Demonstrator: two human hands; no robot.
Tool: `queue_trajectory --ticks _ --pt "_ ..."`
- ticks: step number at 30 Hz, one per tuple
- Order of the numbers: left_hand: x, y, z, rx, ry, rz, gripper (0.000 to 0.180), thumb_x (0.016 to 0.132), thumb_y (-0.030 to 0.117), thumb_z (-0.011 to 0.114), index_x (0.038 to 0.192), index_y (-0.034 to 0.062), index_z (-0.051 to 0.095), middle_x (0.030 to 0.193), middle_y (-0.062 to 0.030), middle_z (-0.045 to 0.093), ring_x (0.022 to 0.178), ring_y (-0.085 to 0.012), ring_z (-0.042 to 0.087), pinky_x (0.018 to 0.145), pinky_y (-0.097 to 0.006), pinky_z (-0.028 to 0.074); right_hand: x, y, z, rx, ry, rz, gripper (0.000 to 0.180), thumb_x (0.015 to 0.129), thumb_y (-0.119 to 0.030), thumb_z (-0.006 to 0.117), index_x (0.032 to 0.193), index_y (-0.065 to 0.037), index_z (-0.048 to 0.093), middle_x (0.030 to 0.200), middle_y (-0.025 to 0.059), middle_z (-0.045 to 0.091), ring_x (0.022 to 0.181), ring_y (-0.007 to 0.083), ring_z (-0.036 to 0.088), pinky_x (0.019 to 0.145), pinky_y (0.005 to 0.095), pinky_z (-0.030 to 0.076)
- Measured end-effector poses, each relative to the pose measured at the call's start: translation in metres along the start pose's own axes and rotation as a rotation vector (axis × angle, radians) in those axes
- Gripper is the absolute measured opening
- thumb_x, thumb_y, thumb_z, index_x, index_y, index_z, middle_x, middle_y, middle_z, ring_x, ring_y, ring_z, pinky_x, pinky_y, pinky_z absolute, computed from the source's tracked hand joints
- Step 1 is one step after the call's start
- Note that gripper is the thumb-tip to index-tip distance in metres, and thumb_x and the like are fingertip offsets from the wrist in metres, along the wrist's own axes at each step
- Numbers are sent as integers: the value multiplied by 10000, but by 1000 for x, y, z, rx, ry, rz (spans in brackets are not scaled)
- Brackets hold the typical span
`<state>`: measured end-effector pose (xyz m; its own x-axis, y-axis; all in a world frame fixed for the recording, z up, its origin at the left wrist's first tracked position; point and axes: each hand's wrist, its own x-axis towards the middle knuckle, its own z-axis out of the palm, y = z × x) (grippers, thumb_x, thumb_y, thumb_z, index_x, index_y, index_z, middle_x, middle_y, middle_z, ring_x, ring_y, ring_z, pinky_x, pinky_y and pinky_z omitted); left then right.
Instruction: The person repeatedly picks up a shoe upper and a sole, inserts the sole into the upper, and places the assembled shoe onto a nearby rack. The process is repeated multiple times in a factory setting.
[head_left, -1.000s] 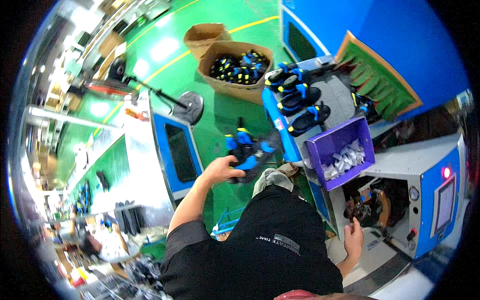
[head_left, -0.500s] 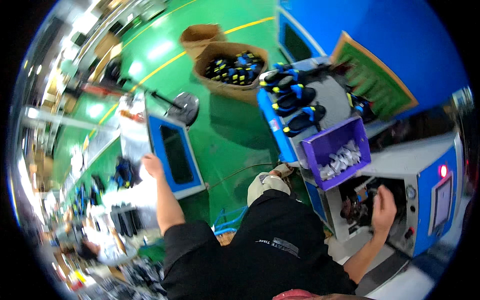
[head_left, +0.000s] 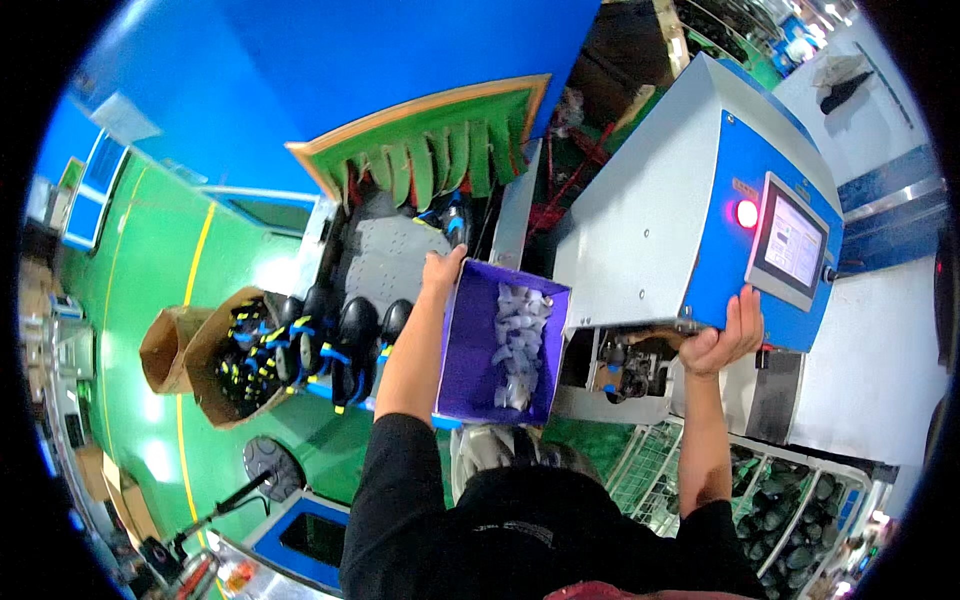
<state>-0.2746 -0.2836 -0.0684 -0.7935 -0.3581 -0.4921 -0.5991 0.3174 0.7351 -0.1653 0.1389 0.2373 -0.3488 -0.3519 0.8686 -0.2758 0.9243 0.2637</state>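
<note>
My left hand [head_left: 443,268] reaches over the left edge of a purple bin [head_left: 448,365] and grips the near end of a black and blue shoe [head_left: 456,222]. That shoe lies on a grey perforated belt, just before a curtain of green strips [head_left: 430,165]. My right hand [head_left: 725,338] is at the lower edge of a blue machine panel [head_left: 712,265], its fingers stretched upward and holding nothing. Below the panel, between my hands, is the machine's opening with a metal mechanism [head_left: 628,370]. Small whitish crumpled pieces [head_left: 522,345] lie in the bin.
Several black and blue shoes [head_left: 355,345] stand along the belt's near end. Left of them is a brown carton [head_left: 205,365] filled with more shoes. A screen [head_left: 790,240] and a lit red button [head_left: 746,213] are on the panel. A wire basket [head_left: 845,500] holds dark pieces at the lower right.
My view has swung right toward the machine. My left hand has moved from beside the left worktable to the shoe on the belt. My right hand has moved to the panel's lower edge.
</note>
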Motion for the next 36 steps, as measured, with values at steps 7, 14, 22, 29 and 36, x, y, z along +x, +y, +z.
queue_trajectory --ticks 7,14,22,29,36 --pt "101 -43 39 195 -6 240 1012 656 383 903 1332 -188 412 1317 -327 600 1182 -391 640 1030 -425 502 -13 -3 4 -93 -63 -19 578 1108 -433 187 1420 -37 469 1433 217 545 1325 368 527 1099 519 379" --pt "43 -11 -72 -667 -70 62 559 904 374 738 1193 -92 634 1081 -164 708 950 -250 684 878 -362 542 -11 -3 8 -64 -31 8 566 1107 -429 215 1401 -51 517 1396 199 583 1304 350 542 1119 520 357" --pt "-264 17 -66 -383 384 433 593 966 309 688 1377 -92 539 1159 -238 711 1042 -303 673 955 -397 508 7 -63 -58 474 -216 408 497 936 -212 690 1367 -10 544 1459 242 531 1357 394 505 1183 540 316" --pt "-449 8 -29 163 65 1200 854 735 397 909 1413 28 543 1546 -271 416 1437 -493 375 1189 -580 283 -31 -146 -104 1899 -417 1323 1134 766 -108 799 1663 -120 106 1529 118 428 1382 253 462 1156 409 389" --pt "-447 72 4 32 55 801 345 893 301 715 813 38 507 775 -190 579 707 -423 582 639 -521 452 -33 -78 -156 1566 -799 981 1216 733 -345 858 1657 -59 122 1518 192 473 1369 300 502 1172 399 360"
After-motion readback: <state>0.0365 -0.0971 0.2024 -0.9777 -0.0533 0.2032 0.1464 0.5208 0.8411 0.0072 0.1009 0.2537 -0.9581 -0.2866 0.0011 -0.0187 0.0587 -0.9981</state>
